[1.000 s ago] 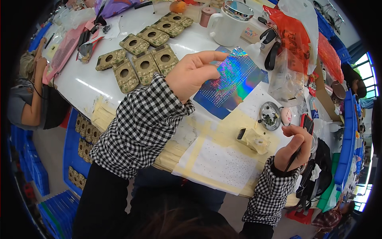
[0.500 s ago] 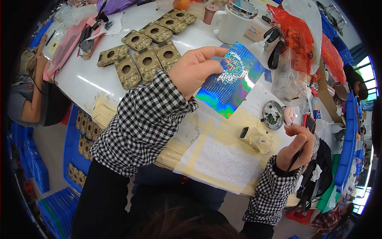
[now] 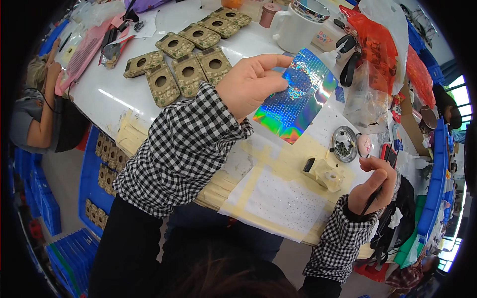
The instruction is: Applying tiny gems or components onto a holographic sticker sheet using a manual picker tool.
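Observation:
Raised over the table, my left hand (image 3: 253,84) pinches a shiny blue holographic sheet (image 3: 298,94) by its left edge, thumb on the face toward me. Small regular marks cover part of the sheet. At the right, my right hand (image 3: 371,188) is curled round a thin black tool (image 3: 370,199) that looks like tweezers; most of it is hidden by the fingers. Below the sheet lies white paper (image 3: 271,201) dotted with tiny specks and taped along its edges. A round metal dish (image 3: 344,144) with small dark bits stands just beyond my right hand.
Several camouflage pouches (image 3: 188,74) with round holes lie at the back left. A white mug (image 3: 298,27), red plastic bags (image 3: 372,44) and a tape-wrapped block (image 3: 324,174) are on the table. Blue trays (image 3: 94,184) stand below its left edge. Another person (image 3: 37,119) sits at the left.
My left hand has shifted slightly to the right with the holographic sheet, whose tilt and reflections differ. My right hand stays nearly in place with the thin black tool. The whole view has shifted a little.

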{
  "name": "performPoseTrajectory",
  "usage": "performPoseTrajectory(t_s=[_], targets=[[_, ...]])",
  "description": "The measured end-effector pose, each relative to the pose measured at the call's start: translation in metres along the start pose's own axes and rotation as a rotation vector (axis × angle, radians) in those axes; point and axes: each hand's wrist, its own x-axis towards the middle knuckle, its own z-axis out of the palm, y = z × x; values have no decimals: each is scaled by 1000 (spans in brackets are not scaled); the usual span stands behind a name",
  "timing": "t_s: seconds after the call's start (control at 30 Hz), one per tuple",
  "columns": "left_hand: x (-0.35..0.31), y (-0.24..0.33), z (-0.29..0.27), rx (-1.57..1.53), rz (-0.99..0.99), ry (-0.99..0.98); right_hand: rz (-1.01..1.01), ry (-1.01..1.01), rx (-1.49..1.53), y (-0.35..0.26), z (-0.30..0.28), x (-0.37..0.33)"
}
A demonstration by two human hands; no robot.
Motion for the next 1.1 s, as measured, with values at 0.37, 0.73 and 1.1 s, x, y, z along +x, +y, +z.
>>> performPoseTrajectory(t_s=[0.37, 0.73, 1.1], targets=[[0, -1, -3, -36, 19, -64, 18, 4, 21, -2, 1, 0], [0, 0, 1, -90, 19, -69, 3, -2, 17, -2, 0, 1], [0, 0, 1, -86, 24, -75, 13, 1, 2, -2, 0, 0]])
